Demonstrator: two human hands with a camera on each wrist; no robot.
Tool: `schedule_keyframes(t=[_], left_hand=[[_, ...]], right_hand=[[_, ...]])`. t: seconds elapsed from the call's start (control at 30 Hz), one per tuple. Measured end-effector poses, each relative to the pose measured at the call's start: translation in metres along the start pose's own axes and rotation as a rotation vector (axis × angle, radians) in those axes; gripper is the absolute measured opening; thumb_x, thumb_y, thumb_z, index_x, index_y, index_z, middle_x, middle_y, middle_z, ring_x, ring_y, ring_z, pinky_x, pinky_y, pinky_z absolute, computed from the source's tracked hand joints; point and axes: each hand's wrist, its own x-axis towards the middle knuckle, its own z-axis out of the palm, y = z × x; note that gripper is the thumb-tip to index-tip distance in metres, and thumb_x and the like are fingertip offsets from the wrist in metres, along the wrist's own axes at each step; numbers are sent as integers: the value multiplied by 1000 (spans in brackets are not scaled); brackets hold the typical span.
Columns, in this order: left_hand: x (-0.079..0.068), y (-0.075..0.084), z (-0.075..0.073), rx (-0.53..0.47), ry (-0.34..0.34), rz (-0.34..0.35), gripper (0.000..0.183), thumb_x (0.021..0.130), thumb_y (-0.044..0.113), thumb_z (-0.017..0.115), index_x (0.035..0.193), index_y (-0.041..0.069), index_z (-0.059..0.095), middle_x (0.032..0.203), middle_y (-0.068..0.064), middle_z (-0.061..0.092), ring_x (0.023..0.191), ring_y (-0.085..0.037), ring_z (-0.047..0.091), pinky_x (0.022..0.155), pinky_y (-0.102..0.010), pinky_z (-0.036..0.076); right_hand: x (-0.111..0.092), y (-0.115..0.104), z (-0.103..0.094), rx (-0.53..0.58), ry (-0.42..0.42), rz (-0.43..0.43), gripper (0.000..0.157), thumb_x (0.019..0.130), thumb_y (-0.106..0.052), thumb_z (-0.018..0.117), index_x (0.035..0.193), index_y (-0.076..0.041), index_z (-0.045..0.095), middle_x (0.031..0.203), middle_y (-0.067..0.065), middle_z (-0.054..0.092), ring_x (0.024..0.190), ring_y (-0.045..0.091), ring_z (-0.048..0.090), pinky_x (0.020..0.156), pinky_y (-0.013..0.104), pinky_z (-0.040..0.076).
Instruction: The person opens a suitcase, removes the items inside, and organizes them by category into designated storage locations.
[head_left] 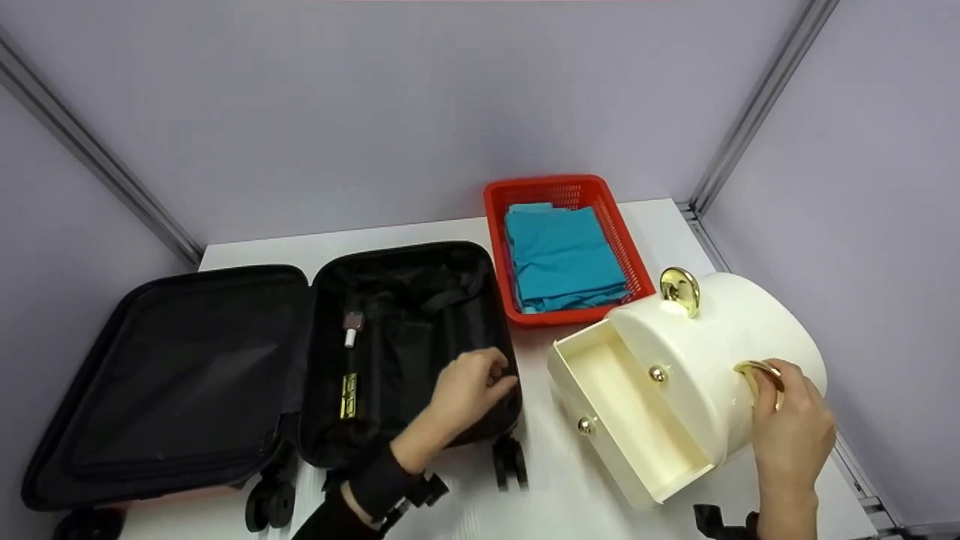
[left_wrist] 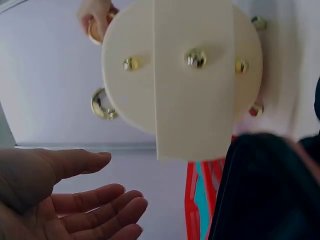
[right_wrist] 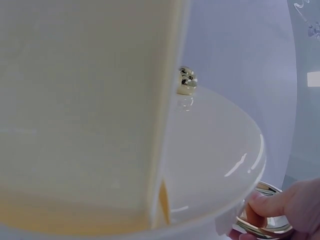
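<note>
A cream rounded storage box (head_left: 757,330) with gold ear-shaped handles lies at the right in the head view. Its middle drawer (head_left: 634,405) is pulled out, and the inside shows bare. My right hand (head_left: 795,420) grips the nearer gold handle (right_wrist: 265,212), thumb and fingers around it. My left hand (head_left: 469,386) hovers over the right side of a black suitcase (head_left: 409,330), holding nothing; in the left wrist view its fingers (left_wrist: 107,202) are relaxed and apart. A small bottle with a white cap (head_left: 351,330) and a gold patterned piece (head_left: 349,396) lie in the suitcase.
Behind the box stands a red plastic basket (head_left: 551,319) with folded teal cloth (head_left: 566,255) in it. The suitcase lid (head_left: 180,375) lies opened flat at the left. Pale panels (head_left: 375,112) border the white table (head_left: 262,240) at the back and sides.
</note>
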Motion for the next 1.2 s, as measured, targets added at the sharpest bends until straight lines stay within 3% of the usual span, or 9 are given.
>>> schedule_keyframes(t=[0.23, 0.43, 0.53, 0.67, 0.87, 1.1, 1.2], left_hand=[[21, -52, -37, 182, 64, -182, 23, 77, 25, 68, 85, 4, 61, 81, -10, 62, 70, -26, 60, 56, -40, 47], [35, -98, -53, 283, -72, -423, 30, 78, 25, 68, 90, -1, 60, 92, -21, 61, 80, -36, 60, 62, -48, 46], [38, -118, -54, 309, -132, -504, 35, 78, 24, 67, 97, -5, 60, 98, -25, 60, 83, -38, 59, 64, -49, 46], [37, -143, -51, 303, -162, -582, 36, 77, 19, 66, 100, -8, 59, 101, -26, 58, 86, -38, 58, 67, -48, 46], [31, -177, -47, 263, -230, -708, 36, 81, 11, 54, 110, -10, 53, 110, -29, 52, 95, -40, 54, 75, -49, 44], [22, -198, -47, 217, -369, -812, 42, 85, 12, 51, 121, -8, 46, 115, -31, 48, 95, -39, 53, 70, -46, 45], [17, -203, -47, 186, -409, -823, 45, 83, 16, 55, 120, -9, 47, 111, -30, 50, 90, -37, 54, 68, -44, 45]], right_hand=[[0, 1, -1, -1, 5, 6, 16, 80, -5, 64, 94, 3, 60, 83, 25, 61, 74, 42, 57, 59, 50, 40], [0, 2, -2, -1, 5, 11, 17, 80, -5, 65, 94, 3, 60, 84, 25, 61, 75, 43, 57, 58, 50, 40], [0, 2, -2, 1, 8, 5, 16, 80, -5, 65, 93, 3, 60, 83, 24, 61, 74, 42, 57, 58, 50, 40], [0, 2, -2, 6, 7, 1, 16, 80, -5, 64, 93, 3, 61, 83, 24, 61, 74, 41, 57, 58, 49, 40], [0, 1, -2, 11, 5, -14, 15, 79, -3, 65, 92, 3, 60, 83, 24, 61, 74, 41, 57, 58, 48, 40], [0, 1, -1, 17, -2, -23, 16, 79, -3, 65, 93, 5, 60, 83, 25, 60, 74, 42, 57, 57, 49, 41], [0, 1, -1, 13, -8, -19, 17, 79, -3, 64, 93, 5, 60, 83, 26, 60, 75, 42, 57, 57, 50, 41]])
